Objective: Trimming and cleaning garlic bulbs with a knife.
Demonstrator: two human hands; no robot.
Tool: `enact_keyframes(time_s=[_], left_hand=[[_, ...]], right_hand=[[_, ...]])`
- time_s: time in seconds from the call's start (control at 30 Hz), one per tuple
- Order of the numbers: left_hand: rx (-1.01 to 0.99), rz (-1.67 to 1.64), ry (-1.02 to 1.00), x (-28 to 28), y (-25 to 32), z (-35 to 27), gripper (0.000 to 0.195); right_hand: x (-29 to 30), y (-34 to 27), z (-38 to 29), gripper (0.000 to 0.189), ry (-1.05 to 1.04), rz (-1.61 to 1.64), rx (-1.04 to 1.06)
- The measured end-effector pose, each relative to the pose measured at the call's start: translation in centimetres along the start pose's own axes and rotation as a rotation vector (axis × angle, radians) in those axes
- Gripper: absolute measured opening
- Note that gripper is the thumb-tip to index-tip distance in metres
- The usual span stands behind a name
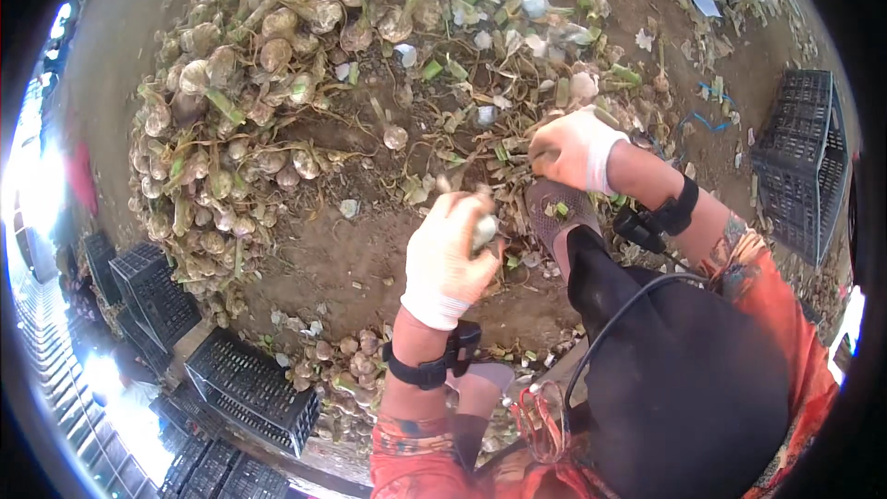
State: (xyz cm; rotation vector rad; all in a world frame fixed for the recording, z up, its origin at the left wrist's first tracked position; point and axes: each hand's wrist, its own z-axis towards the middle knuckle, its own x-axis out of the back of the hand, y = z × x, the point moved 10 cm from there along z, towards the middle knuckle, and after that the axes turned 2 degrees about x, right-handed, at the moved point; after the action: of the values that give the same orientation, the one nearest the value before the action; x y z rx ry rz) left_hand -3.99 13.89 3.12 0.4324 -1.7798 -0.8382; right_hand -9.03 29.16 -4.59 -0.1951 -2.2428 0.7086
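My left hand (447, 256), in a pale knit glove, grips a whitish garlic bulb (484, 231) between thumb and fingers. The fingertips are blurred. My right hand (576, 151), gloved alike, is curled above cut stalks and dry leaves (506, 159), close to my shoe (560, 202). Something dark shows at its fingers, but I cannot make out what it is. A big heap of garlic with stalks (276, 54) spreads from the top to the left. One loose bulb (395, 137) lies on the soil between heap and hands. Trimmed bulbs (364, 364) lie below my left wrist.
Black plastic crates stand at lower left (253, 374), farther left (156, 291) and at right (797, 166). Blue twine (710, 125) lies on the soil. Papery skins (721, 7) cover the upper right. A black cable (610, 329) runs over my dark apron (686, 388).
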Motion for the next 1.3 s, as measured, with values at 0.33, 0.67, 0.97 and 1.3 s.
enact_keyframes(time_s=[0.33, 0.67, 0.97, 1.3], left_hand=[[-0.391, 0.324, 0.066, -0.1, 4.2, -0.1, 0.037], [0.504, 0.645, -1.035, 0.2, -14.9, -15.7, 0.045], [0.380, 0.530, -0.191, 0.7, -16.7, 9.4, 0.053], [0.568, -0.262, 0.580, 7.3, -17.7, -9.8, 0.039]], right_hand=[[-2.0, -4.4, 1.5, 0.020, -0.008, 0.100, 0.245], [-1.2, 3.7, -1.8, 0.015, 0.095, 0.368, -0.071], [-1.5, 0.4, -1.0, 0.019, 0.121, 0.325, 0.092], [-4.3, 1.6, -2.7, 0.010, 0.011, 0.453, -0.068]])
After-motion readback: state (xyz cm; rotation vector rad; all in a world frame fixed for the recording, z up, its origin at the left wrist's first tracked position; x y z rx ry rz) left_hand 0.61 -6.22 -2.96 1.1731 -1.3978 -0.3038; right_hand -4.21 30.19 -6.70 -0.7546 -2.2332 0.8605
